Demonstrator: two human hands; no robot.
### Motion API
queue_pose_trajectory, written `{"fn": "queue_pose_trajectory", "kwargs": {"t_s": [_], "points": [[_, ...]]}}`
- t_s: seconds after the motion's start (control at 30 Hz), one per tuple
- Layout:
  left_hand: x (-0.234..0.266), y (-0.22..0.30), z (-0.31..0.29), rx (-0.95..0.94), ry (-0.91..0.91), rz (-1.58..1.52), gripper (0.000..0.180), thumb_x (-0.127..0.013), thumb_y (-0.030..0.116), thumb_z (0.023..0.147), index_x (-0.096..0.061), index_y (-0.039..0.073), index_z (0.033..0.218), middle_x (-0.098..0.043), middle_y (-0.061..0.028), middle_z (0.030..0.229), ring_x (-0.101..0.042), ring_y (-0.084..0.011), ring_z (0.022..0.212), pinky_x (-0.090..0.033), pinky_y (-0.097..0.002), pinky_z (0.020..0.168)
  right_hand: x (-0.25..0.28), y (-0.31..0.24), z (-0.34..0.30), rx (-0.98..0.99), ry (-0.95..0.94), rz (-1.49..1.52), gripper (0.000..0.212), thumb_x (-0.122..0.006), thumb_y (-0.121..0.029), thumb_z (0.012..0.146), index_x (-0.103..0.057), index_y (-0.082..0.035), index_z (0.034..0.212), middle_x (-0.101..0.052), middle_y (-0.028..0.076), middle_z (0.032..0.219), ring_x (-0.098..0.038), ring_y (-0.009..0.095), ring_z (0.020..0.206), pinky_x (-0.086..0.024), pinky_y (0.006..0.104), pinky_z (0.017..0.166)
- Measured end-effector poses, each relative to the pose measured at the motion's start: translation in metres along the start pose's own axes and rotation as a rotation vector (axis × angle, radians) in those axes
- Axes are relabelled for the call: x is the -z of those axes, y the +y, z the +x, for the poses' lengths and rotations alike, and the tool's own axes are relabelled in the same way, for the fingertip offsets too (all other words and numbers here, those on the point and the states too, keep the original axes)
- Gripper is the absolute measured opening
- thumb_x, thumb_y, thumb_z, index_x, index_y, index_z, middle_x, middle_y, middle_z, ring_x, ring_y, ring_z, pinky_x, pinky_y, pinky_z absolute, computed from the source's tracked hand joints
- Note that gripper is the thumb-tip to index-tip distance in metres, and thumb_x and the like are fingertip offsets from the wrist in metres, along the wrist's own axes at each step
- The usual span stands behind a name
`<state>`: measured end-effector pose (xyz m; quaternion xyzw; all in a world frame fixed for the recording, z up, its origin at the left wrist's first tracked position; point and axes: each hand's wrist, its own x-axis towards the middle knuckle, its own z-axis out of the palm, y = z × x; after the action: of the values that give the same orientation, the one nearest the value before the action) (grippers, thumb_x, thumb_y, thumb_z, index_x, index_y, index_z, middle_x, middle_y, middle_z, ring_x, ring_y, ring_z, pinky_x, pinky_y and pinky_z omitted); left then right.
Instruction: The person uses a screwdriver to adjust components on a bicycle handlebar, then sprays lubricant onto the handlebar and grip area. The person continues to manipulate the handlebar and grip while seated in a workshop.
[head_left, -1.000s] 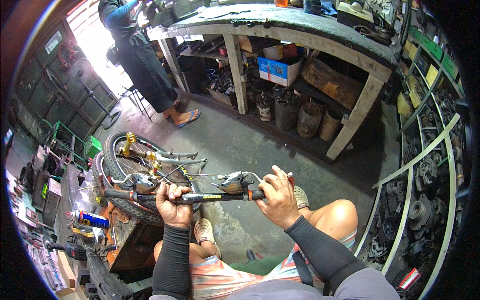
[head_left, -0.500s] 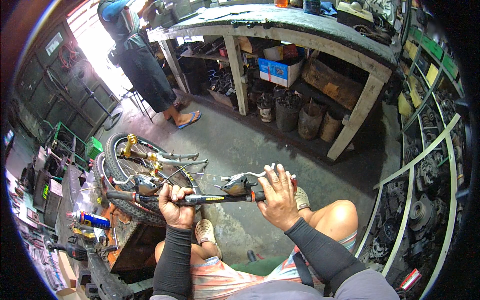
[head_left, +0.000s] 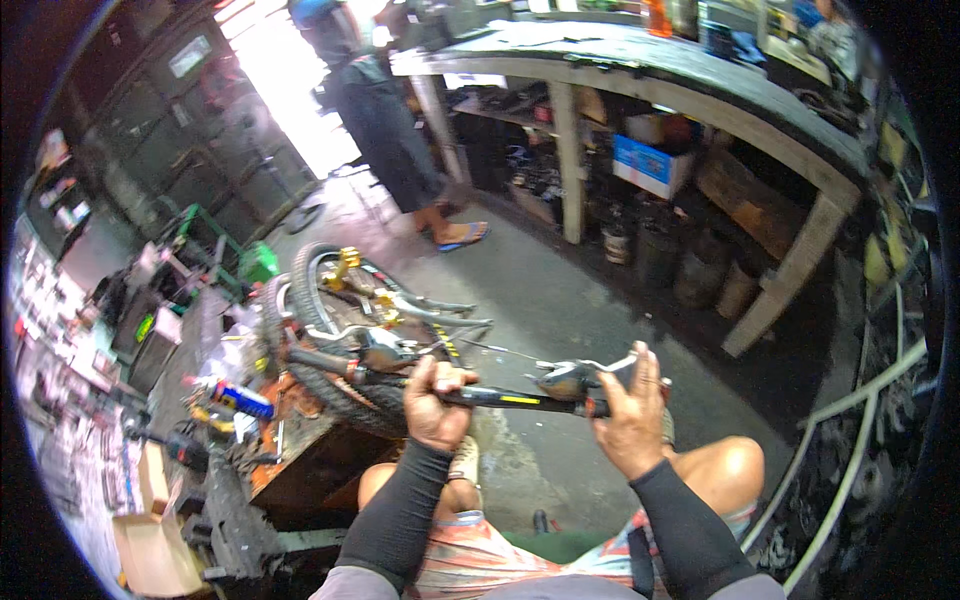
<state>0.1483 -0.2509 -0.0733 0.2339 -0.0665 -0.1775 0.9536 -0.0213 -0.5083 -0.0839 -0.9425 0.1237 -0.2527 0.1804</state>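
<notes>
A black bicycle handlebar (head_left: 510, 400) lies across in front of me, with a brake lever unit near each end. My left hand (head_left: 437, 412) is closed round the bar, left of its middle. At the right end, my right hand (head_left: 632, 422) holds the grip, thumb on one side and fingers reaching up past it. The right brake lever (head_left: 570, 378) sits just left of that hand, a thin cable running from it. Beside my left hand is the left brake lever (head_left: 385, 350). The grip under my right palm is mostly hidden.
Behind the bar's left end lie bicycle wheels (head_left: 312, 268) and a fork with gold parts (head_left: 348, 262). A blue spray can (head_left: 243, 399) rests on a cluttered bench at left. A long workbench (head_left: 640, 85) stands ahead, a person (head_left: 385, 130) beside it. Metal racks (head_left: 850, 440) line the right.
The view has swung left, so the scene sits farther right. My right hand has turned, its fingers now pointing up rather than lying across the grip. My left hand still holds the bar.
</notes>
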Motion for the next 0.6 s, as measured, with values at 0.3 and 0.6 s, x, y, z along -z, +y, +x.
{"fn": "queue_pose_trajectory", "kwargs": {"t_s": [0.3, 0.6], "points": [[-0.010, -0.015, -0.011, 0.325, -0.104, 0.194, 0.035, -0.063, 0.044, 0.112, -0.068, 0.011, 0.105, -0.073, -0.0085, 0.107, -0.068, -0.0251, 0.120, -0.050, -0.0540, 0.119, 0.031, 0.063, 0.004, 0.191, 0.010, -0.161, 0.028, -0.090, -0.022, 0.070, -0.067, -0.007, 0.074, -0.048, 0.026, 0.170, -0.067, 0.035, 0.085, -0.053, 0.0464, 0.082], [-0.050, 0.053, -0.036, -0.766, -0.544, 2.047, 0.053, -0.095, 0.020, 0.076, -0.072, 0.010, 0.124, -0.073, -0.0133, 0.123, -0.066, -0.0375, 0.130, -0.049, -0.0520, 0.117, 0.130, 0.123, 0.037, 0.403, 0.163, -0.440, 0.029, -0.091, -0.019, 0.061, -0.064, -0.011, 0.071, -0.060, 0.010, 0.164, -0.067, 0.026, 0.082, -0.050, 0.0461, 0.075]]}}
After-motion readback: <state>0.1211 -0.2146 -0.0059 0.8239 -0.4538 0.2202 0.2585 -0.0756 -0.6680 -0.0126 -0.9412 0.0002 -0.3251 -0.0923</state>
